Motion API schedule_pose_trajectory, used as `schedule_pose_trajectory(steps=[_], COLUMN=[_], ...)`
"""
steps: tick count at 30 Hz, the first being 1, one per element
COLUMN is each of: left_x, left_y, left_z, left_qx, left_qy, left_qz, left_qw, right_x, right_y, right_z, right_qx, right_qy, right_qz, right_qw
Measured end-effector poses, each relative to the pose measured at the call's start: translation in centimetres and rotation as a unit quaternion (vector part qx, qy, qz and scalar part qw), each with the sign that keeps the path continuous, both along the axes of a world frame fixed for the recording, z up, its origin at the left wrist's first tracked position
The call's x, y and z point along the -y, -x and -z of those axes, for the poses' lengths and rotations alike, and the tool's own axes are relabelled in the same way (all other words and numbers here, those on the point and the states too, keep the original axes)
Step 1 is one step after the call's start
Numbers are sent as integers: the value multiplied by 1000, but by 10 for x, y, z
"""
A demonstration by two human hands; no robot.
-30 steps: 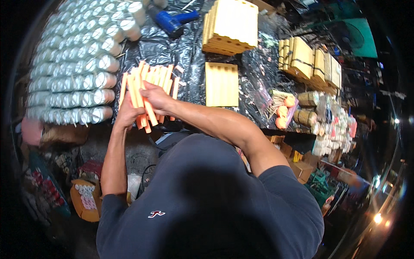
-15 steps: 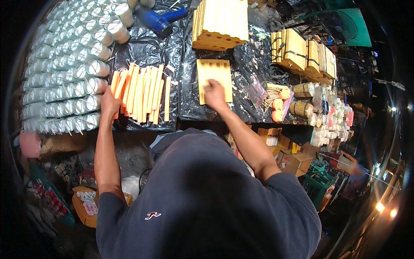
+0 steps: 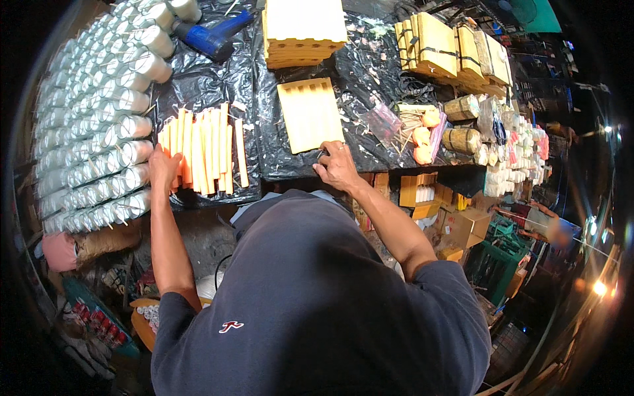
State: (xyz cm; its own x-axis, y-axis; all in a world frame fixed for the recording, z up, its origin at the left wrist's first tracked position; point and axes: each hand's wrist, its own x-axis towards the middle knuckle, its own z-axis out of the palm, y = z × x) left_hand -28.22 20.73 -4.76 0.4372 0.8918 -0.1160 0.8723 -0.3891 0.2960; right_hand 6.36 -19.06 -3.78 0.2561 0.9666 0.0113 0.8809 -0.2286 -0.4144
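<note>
Orange taper candles [image 3: 206,152] with thin wicks lie side by side in a pile on the black plastic sheet. At the pile's left side is my left hand [image 3: 164,166], thumb apart from the fingers, touching the outermost candles. To the right of the pile, a yellow grooved slab [image 3: 310,117] lies flat and slightly turned. My right hand [image 3: 339,168] is at the slab's near right corner, fingers bent and apart, with nothing visible in them. Part of the left hand's fingers is hard to make out.
White candles in glasses [image 3: 125,129] stand in rows on the left. Behind are a blue heat gun [image 3: 210,41] and a stack of grooved slabs [image 3: 304,33]. Strapped yellow slabs [image 3: 432,46], orange lumps [image 3: 422,136] and bundled sticks [image 3: 460,140] lie at the right.
My right hand has come back from the middle of the slab to its near edge. The slab is turned a little. My left hand stays by the candles; the view has shifted.
</note>
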Motion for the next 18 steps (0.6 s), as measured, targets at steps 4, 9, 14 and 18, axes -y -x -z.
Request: schedule_pose_trajectory(steps=[4,9,14,18], left_x=[73,175,179,177], left_y=[-73,-222,-263,-259], left_z=[-10,-14,38,-23], left_qx=[284,177,247,307], left_qy=[-94,453,480,592], left_qz=[47,19,53,-93], left_qw=[953,874,840,739], right_x=[3,-27,-55,-52], right_y=[-16,-60,-84,-53], right_z=[10,51,38,-16], right_qx=[-55,-168,-307,-272], right_qy=[-40,-9,154,54], right_qz=[179,353,360,337], right_qw=[982,920,867,899])
